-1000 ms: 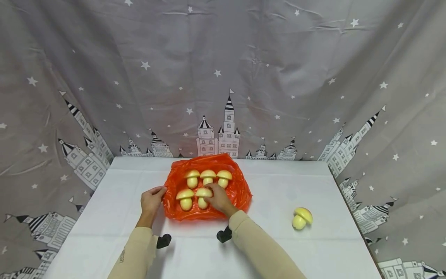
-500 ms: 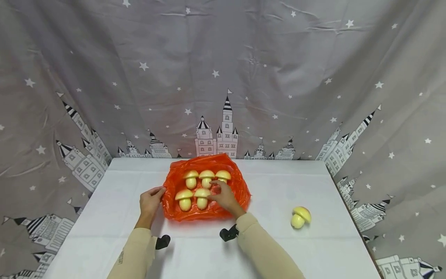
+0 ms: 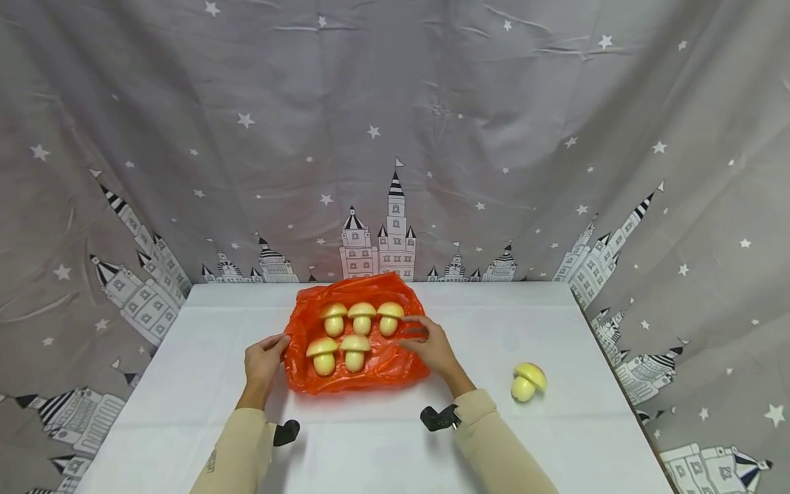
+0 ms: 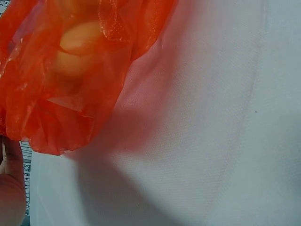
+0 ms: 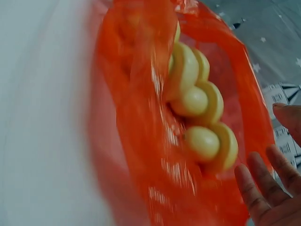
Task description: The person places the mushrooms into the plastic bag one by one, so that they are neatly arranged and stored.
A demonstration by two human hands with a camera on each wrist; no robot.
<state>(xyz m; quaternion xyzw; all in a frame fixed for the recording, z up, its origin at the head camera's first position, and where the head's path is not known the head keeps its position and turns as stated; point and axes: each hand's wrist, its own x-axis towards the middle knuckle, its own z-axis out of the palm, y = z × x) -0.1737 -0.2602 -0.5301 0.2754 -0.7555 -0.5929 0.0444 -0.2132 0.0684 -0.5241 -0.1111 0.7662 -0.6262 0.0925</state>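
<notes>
Several yellow toy mushrooms lie inside a red plastic bag (image 3: 395, 363), which is spread with its mouth facing up. Three make up the back row, among them the right-hand mushroom (image 3: 390, 318); two are in front, including another mushroom (image 3: 354, 352). At the bag's left rim my left hand (image 3: 263, 357) pinches the plastic; the left wrist view has only part of that hand at its edge. My right hand (image 3: 435, 346) hovers by the right rim, holding nothing, fingers apart. In the right wrist view its fingers (image 5: 258, 188) are spread close to the bag.
A lone mushroom (image 3: 529, 381) lies on the white table (image 3: 370, 453), to the right of the bag. Behind and beside the table hangs a grey curtain (image 3: 469, 89) printed with stars and castles. A black wrist-worn piece (image 3: 438, 418) sticks out near the right cuff.
My right hand has let go of the front-row mushroom and moved right to the bag's right side. My left hand stays at the left rim. The view has shifted slightly.
</notes>
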